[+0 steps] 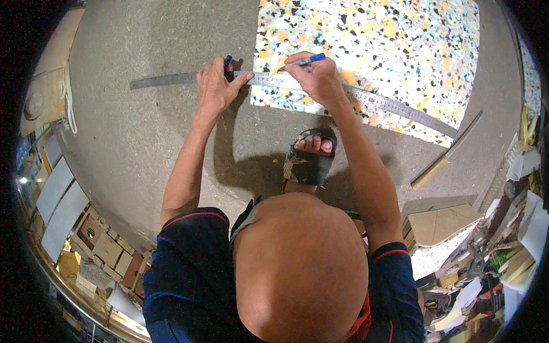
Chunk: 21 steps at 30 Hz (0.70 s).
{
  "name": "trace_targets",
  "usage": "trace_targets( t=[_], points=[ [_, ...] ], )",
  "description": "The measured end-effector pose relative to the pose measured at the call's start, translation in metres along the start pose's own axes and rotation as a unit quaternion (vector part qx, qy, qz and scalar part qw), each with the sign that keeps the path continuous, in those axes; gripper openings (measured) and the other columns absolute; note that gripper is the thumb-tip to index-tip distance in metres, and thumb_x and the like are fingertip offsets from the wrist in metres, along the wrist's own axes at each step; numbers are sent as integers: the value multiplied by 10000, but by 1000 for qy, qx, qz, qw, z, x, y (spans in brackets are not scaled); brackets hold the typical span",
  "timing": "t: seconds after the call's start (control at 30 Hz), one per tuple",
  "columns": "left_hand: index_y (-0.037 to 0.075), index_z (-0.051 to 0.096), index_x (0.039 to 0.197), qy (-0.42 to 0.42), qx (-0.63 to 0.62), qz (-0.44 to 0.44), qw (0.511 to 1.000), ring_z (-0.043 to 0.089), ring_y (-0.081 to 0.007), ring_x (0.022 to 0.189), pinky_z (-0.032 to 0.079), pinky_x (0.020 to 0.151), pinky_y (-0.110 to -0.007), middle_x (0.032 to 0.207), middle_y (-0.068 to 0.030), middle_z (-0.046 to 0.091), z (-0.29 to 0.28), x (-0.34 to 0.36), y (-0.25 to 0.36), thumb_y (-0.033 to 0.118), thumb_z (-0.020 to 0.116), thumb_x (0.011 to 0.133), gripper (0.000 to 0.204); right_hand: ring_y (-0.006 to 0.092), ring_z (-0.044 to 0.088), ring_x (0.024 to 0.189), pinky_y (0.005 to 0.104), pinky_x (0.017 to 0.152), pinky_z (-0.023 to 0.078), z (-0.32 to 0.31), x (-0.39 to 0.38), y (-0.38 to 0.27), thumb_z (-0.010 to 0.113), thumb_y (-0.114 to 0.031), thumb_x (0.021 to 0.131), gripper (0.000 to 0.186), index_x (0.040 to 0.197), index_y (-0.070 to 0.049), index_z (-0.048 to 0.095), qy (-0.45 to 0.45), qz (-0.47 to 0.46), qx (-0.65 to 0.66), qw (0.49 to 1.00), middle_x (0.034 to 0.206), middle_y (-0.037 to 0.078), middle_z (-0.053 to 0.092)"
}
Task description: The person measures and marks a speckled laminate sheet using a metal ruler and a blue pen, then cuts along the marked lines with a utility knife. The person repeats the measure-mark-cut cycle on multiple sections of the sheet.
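Note:
A long steel ruler [392,104] lies across the near part of a speckled foam sheet [372,40], and its left end extends over the floor. My left hand [216,86] grips the ruler just left of the sheet's edge, thumb pressed along it. A small dark-blue piece, perhaps a pen cap, sticks up between that hand's fingers. In my right hand [317,80] is a marker pen [311,59] with a blue end pointing up to the right. Its tip is down at the ruler's far edge, on the foam. The right hand covers part of the ruler.
A long-bladed knife with a wooden handle [430,174] lies on the grey floor right of the sheet. My sandalled foot [311,151] stands just below the sheet. Cardboard [443,224] and heaped scraps fill the right side; wooden pieces [108,251] stand at left.

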<state>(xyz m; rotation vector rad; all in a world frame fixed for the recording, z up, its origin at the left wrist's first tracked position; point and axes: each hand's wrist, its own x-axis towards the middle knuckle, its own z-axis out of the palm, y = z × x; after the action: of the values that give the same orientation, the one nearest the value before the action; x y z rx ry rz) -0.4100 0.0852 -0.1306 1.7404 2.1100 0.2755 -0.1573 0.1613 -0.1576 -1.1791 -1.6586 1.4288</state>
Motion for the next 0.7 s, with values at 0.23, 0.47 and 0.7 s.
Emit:
trace_targets(
  t=[0.23,0.47,0.7],
  points=[
    [78,563,911,7,-10,0,1000,560,-278,819,393,885,-453,824,-81,594,-1,3,2,492,837,800,509,132,563,461,296,471,452,1,0,-6,756,-180,855,134,891,-51,753,17,-10,-11,1000,558,55,622],
    [69,553,866,10,-17,14,1000,539,-289,813,397,832,-440,814,-92,581,0,7,-2,478,841,796,505,133,592,499,298,516,489,-6,5,-15,734,-149,864,145,952,-36,752,-29,65,-26,997,643,78,671],
    [37,600,910,-58,22,-16,998,539,-281,791,429,779,-442,841,-118,598,-11,33,23,473,814,811,496,368,682,1059,481,824,568,-84,-47,-28,622,4,858,461,1298,-133,640,94,-139,-220,961,1189,194,685]
  ],
)
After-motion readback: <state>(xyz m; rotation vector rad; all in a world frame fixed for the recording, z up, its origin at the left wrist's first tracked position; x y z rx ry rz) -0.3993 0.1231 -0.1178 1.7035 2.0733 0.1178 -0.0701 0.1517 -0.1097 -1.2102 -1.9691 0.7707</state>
